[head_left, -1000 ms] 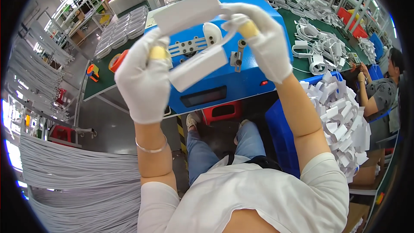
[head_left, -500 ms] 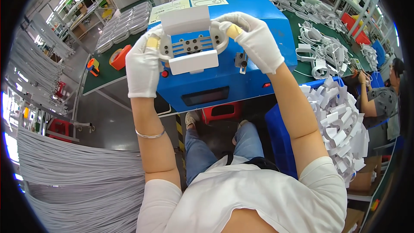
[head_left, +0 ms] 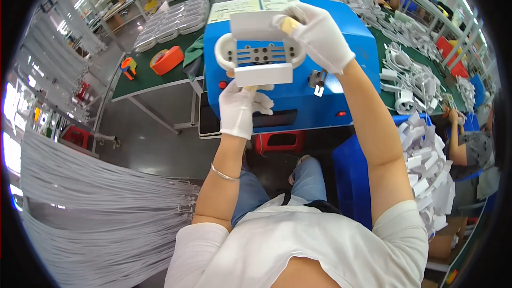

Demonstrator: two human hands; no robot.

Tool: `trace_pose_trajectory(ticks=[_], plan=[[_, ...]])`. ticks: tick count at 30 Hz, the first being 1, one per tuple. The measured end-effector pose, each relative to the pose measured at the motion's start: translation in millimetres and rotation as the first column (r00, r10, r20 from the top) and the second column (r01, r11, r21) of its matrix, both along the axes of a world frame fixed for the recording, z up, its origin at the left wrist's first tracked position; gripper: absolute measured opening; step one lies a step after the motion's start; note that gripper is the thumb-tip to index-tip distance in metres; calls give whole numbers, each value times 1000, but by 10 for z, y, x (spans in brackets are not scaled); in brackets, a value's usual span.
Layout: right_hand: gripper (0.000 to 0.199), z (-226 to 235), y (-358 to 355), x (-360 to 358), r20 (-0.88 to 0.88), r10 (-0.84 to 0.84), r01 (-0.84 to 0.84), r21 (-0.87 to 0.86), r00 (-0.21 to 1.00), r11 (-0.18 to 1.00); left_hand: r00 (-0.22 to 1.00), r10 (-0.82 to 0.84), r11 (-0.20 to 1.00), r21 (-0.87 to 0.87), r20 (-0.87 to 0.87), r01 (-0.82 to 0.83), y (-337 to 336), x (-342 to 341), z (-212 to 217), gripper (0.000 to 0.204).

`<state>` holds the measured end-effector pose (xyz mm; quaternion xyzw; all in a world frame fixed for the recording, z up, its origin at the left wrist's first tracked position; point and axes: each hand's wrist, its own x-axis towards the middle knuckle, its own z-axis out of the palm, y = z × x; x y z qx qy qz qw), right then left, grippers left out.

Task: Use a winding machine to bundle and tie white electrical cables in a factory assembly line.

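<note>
A blue machine (head_left: pixel 352 48) carries a metal slotted fixture (head_left: pixel 261 54) with white rounded ends (head_left: pixel 225 52). One white flat strip (head_left: pixel 255 25) stands above the fixture, and a second white strip (head_left: pixel 264 74) lies below it. My right hand (head_left: pixel 322 37), in a white glove with a yellow fingertip cover, pinches the right end of the upper strip. Just under the lower strip, my gloved left hand (head_left: pixel 238 109) has its fingers curled loosely at the strip's bottom edge. Its fingertips are partly hidden there. A small metal clamp (head_left: pixel 318 81) sits on the machine's front, right of the fixture.
Orange tape rolls (head_left: pixel 167 60) and clear trays (head_left: pixel 176 18) occupy the left table. White cable coils (head_left: pixel 408 74) cover the right table. A blue bin (head_left: pixel 352 176) at my right stands beside piled white pieces (head_left: pixel 426 165). Grey cables (head_left: pixel 106 208) hang at left. Other people work nearby.
My left hand has left the fixture's left end and moved down to the lower strip. My right hand has shifted from the right end up to the upper strip. The view has shifted slightly.
</note>
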<state>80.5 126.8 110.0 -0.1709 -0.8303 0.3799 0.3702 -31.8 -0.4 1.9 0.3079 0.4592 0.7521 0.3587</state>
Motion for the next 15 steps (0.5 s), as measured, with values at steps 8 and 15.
trace_pose_trajectory(ticks=[8,15], plan=[[48,-198,-698,222,100,-144,-21,884,984,467,965,207,977,-16,-161,-212,-627,-496,-214,19],[48,-330,-641,105,-112,-8,98,839,994,536,-76,883,60,271,-464,-961,-1875,-1627,-133,47]])
